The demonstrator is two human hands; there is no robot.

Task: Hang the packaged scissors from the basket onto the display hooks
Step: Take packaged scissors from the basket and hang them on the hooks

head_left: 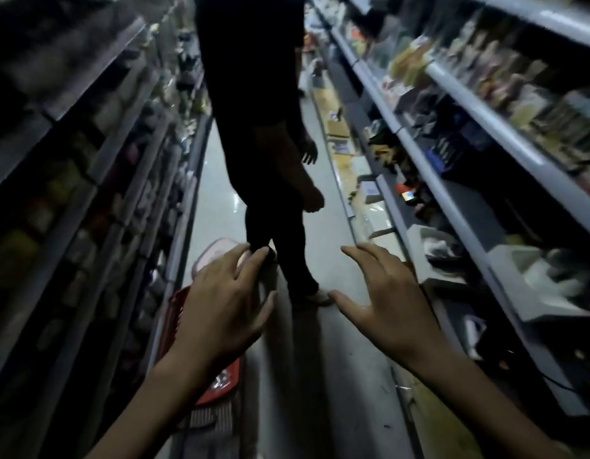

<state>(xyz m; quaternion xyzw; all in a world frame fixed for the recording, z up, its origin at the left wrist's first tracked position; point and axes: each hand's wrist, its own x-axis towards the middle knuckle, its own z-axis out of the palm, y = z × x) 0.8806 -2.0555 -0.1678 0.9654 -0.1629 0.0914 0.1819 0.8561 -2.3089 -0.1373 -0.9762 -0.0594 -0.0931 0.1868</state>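
1. A narrow shop aisle in dim light, with a pale, glossy floor [323, 223] running away between two long runs of shelving.
2. The left shelves [98, 180] are dark and heavily blurred. The right shelves [452, 104] have pale grey edges and carry mixed packaged goods, with grey trays [535, 286] on a lower tier.
3. A person in dark clothes [254, 94] stands in the middle of the aisle just ahead, one pale shoe [317, 296] near the hands (they fill most of the aisle's width there).
4. Open floor shows in a strip to the right of that person, along the foot of the right shelves, and directly below between the two forearms.
5. The left hand [221, 306] is spread, fingers apart and slightly bent, holding nothing. It hovers over a red basket [176, 309].
6. The right hand [386, 303] is likewise spread wide and empty, held over bare floor, well apart from the left.
7. The red basket sits on the floor against the foot of the left shelves. Its contents are too blurred to tell the packaged scissors apart.
8. Just beyond the basket lies a clear container with a pink rim [211, 250].
9. Labels and packaging are all too blurred to read.
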